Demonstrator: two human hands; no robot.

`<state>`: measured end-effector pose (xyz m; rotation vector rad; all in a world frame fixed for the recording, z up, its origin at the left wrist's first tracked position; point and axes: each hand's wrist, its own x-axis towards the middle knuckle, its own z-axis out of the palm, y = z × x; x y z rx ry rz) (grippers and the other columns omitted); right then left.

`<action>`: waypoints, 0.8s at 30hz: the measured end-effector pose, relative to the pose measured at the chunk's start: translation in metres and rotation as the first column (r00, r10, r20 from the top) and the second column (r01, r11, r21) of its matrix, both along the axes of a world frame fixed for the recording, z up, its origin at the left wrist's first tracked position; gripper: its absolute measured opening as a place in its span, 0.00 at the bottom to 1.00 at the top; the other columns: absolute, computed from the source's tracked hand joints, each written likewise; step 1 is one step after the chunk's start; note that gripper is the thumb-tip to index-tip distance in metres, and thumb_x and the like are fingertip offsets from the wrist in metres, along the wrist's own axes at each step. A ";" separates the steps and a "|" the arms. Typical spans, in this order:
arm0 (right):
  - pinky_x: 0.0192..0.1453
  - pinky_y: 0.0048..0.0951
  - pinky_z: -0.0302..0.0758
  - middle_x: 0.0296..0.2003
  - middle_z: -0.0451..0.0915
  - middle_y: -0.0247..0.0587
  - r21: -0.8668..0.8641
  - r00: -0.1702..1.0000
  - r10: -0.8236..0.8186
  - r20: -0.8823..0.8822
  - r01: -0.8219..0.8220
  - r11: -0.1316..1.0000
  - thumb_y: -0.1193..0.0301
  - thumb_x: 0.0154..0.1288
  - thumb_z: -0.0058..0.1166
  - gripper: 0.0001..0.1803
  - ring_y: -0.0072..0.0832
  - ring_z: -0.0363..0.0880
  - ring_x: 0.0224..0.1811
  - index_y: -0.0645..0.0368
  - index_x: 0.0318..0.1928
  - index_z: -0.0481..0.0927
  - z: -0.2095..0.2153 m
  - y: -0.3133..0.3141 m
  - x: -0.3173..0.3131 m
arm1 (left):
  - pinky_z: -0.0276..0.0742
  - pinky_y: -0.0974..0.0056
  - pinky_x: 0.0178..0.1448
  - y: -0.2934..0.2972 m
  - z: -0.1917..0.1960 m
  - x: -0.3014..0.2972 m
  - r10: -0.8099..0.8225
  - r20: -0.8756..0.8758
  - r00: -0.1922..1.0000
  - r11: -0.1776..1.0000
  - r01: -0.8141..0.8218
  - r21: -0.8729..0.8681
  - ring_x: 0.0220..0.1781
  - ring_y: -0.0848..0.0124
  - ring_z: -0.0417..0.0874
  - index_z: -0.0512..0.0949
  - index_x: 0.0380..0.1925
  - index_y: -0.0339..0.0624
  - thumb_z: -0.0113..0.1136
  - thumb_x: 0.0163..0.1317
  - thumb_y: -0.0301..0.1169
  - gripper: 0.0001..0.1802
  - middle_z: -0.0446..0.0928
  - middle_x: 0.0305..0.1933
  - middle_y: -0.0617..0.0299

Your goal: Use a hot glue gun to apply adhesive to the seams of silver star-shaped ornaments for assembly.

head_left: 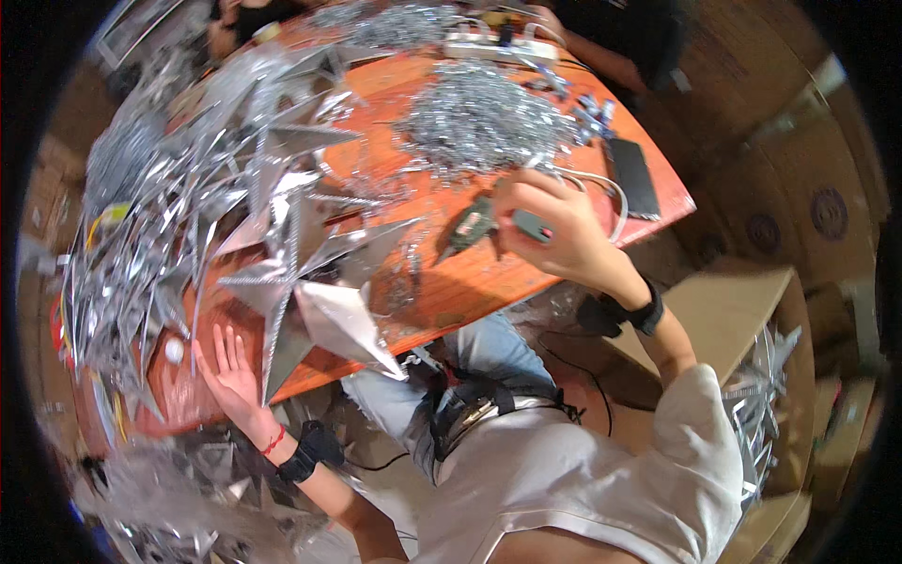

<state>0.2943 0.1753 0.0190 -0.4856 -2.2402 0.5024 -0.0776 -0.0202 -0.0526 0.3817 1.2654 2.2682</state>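
The orange counter [583,160] fills the upper middle of the head view, its near edge running from lower left to the right corner, with the person's lap just below that edge. The left half of the counter is buried under a heap of silver foil stars [188,188], which overhang the left and near edges; little bare surface remains there. A second pile, loose silver tinsel [479,117], covers the far centre. Bare counter shows only in a strip along the near edge between the stars and the right corner, and in a patch at the right corner.

One large silver star [310,301] lies at the near edge, a point projecting past it over the lap. The left hand [230,371] lies flat with fingers spread, its grip wide and holding nothing, palm down on the counter just beside that star's lower point and at the very edge.

A dark flat slab [634,174] lies at the right corner, near the edge. A white cable [611,188] loops beside it. The right hand [554,235] is raised over the bare strip, its grip closed around a glue gun [470,226], whose nozzle points left toward the stars.

Another person's forearm [587,47] rests at the far edge beside a white power strip [489,47].
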 end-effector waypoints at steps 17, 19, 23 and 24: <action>0.44 0.25 0.75 0.32 0.76 0.43 -0.287 0.983 -0.182 -0.031 0.166 0.943 0.84 0.56 0.50 0.07 0.29 0.79 0.35 0.66 0.37 0.73 -0.042 0.027 -0.002 | 0.67 0.63 0.54 -0.041 -0.014 0.037 0.346 -0.429 0.834 0.886 -0.442 -0.143 0.50 0.67 0.72 0.59 0.61 0.41 0.42 0.68 0.40 0.25 0.65 0.58 0.57; 0.44 0.25 0.74 0.32 0.76 0.43 -0.236 0.983 -0.181 0.004 0.177 0.955 0.84 0.57 0.50 0.06 0.28 0.79 0.35 0.66 0.37 0.73 -0.042 0.030 0.003 | 0.69 0.64 0.51 -0.028 -0.020 0.033 0.333 -0.538 0.774 0.849 -0.495 -0.186 0.49 0.67 0.73 0.60 0.60 0.40 0.44 0.68 0.38 0.24 0.66 0.57 0.57; 0.42 0.25 0.73 0.32 0.75 0.42 -0.272 0.975 -0.210 0.074 0.222 0.936 0.83 0.60 0.49 0.16 0.28 0.77 0.34 0.63 0.49 0.72 -0.032 0.025 0.009 | 0.71 0.65 0.48 -0.018 -0.044 0.008 0.260 -0.751 0.607 0.780 -0.590 -0.207 0.47 0.67 0.74 0.59 0.59 0.38 0.45 0.68 0.36 0.23 0.68 0.54 0.57; 0.42 0.26 0.72 0.33 0.75 0.41 -0.186 0.960 -0.228 0.166 0.257 0.948 0.82 0.64 0.45 0.20 0.27 0.76 0.37 0.60 0.57 0.67 -0.030 0.024 0.013 | 0.71 0.64 0.47 -0.013 -0.047 0.007 0.280 -0.723 0.632 0.774 -0.594 -0.220 0.46 0.67 0.74 0.59 0.59 0.38 0.45 0.68 0.35 0.23 0.69 0.53 0.57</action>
